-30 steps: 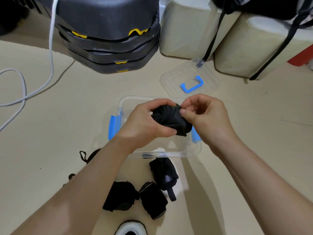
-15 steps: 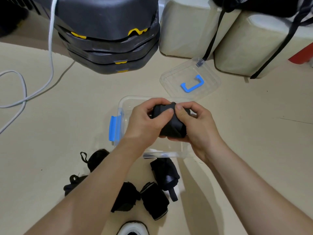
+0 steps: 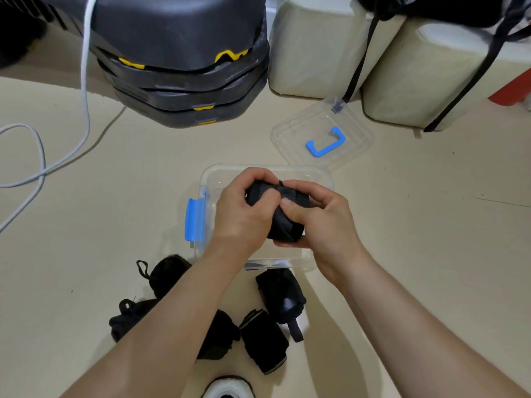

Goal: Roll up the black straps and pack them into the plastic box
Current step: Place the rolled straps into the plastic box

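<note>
Our left hand [image 3: 244,216] and right hand [image 3: 324,225] both have a grip on the rolled black strap [image 3: 284,226], mid-frame over the clear plastic box [image 3: 218,171].

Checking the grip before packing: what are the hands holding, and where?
One rolled strap, above the box: left hand grips its left end, right hand its right side and underside.
</note>
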A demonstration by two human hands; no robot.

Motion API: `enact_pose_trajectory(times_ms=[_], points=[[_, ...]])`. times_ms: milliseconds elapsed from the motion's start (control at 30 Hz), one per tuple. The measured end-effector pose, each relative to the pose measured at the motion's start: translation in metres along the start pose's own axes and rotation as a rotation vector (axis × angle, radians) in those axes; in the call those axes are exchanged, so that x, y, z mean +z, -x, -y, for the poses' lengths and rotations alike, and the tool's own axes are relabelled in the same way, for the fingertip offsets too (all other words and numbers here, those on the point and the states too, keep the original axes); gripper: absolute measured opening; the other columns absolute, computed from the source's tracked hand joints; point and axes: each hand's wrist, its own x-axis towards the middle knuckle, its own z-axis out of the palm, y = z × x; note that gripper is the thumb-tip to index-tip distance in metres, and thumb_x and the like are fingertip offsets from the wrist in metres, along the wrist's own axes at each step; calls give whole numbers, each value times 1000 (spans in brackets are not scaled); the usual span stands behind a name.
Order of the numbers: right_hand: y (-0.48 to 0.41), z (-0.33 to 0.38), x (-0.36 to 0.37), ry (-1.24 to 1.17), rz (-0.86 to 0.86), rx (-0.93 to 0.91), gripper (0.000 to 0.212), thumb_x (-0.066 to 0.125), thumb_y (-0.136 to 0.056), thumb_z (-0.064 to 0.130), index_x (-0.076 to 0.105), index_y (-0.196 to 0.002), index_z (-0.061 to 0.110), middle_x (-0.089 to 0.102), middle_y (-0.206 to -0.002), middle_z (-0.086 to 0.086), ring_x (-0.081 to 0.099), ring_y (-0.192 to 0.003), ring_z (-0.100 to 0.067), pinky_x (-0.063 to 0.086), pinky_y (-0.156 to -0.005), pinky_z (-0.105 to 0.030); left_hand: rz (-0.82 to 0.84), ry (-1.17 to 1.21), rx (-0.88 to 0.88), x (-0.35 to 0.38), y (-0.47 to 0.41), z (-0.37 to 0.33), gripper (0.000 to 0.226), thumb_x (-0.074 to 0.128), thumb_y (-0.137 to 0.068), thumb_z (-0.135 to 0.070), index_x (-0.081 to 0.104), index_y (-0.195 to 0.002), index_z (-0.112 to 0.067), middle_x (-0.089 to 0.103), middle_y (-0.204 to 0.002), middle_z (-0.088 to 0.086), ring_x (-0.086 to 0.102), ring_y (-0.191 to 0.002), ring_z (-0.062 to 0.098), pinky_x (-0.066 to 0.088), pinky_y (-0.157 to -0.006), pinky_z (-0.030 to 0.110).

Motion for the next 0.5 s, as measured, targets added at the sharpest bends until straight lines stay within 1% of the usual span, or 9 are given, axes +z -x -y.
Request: enact_pose_trajectory(times_ms=[100, 167, 200, 267, 300, 333, 367, 400, 500], points=[[-7, 3, -4, 40, 21, 76, 21, 63, -95, 12, 71, -111, 22, 69, -114, -5, 72, -94, -28, 62, -64, -39, 53, -25, -123, 3, -1, -4, 21, 56, -91, -14, 64, -95, -33, 66, -91, -14, 65, -84, 10, 58, -61, 32], [-12, 4, -10, 65, 30, 157, 20, 61, -96, 19, 69, -114, 25, 71, -112, -4, 72, -95, -25, 61, -64, -36, 212, -20, -279, -2, -5, -10, 21, 54, -98, -24, 60, -114, -38, 64, -107, -8, 67, -91, 14, 60, -62, 30], [-14, 6, -14, 39, 19, 208, 20, 60, -97, 21, 68, -114, 26, 72, -107, -3, 72, -92, -22, 60, -63, -35, 310, 22, -320, -7, -6, -11, 28, 56, -99, -29, 54, -123, -43, 63, -114, -7, 69, -94, 14, 61, -64, 30], [-16, 9, -22, -76, 11, 312, 20, 59, -96, 24, 70, -112, 25, 74, -95, 0, 70, -84, -21, 57, -62, -33, 515, 62, -267, -18, -8, -10, 65, 74, -88, -26, 39, -133, -57, 57, -124, -9, 70, -99, 12, 59, -73, 28], [-17, 11, -25, -118, 31, 352, 20, 60, -95, 25, 71, -111, 22, 73, -90, -1, 68, -81, -21, 56, -62, -33, 613, 3, -186, -22, -10, -8, 84, 82, -78, -20, 34, -134, -61, 54, -128, -11, 68, -103, 9, 57, -80, 27], [-18, 12, -28, -121, 61, 383, 19, 60, -93, 27, 72, -107, 19, 71, -86, -2, 66, -76, -20, 55, -61, -31, 682, -110, -95, -23, -11, -7, 95, 84, -70, -16, 33, -135, -62, 51, -131, -12, 65, -109, 7, 55, -88, 27], [-20, 13, -30, -92, 91, 404, 17, 61, -92, 27, 72, -101, 18, 68, -81, -2, 64, -71, -18, 53, -58, -30, 690, -233, -5, -22, -12, -7, 95, 84, -65, -17, 36, -135, -60, 50, -132, -12, 61, -115, 6, 53, -95, 28], [-21, 14, -31, -53, 110, 417, 15, 61, -91, 28, 71, -96, 18, 66, -80, -3, 62, -67, -17, 52, -57, -29, 641, -329, 57, -19, -11, -6, 88, 83, -61, -22, 43, -132, -57, 53, -130, -12, 59, -117, 5, 51, -99, 29], [-22, 21, -32, 44, 140, 413, 23, 59, -95, 39, 70, -99, 19, 69, -88, -5, 66, -68, -20, 57, -59, -31, 440, -421, 53, -9, -14, -3, 66, 87, -61, -25, 56, -115, -46, 61, -115, -13, 61, -106, 7, 54, -93, 33]])
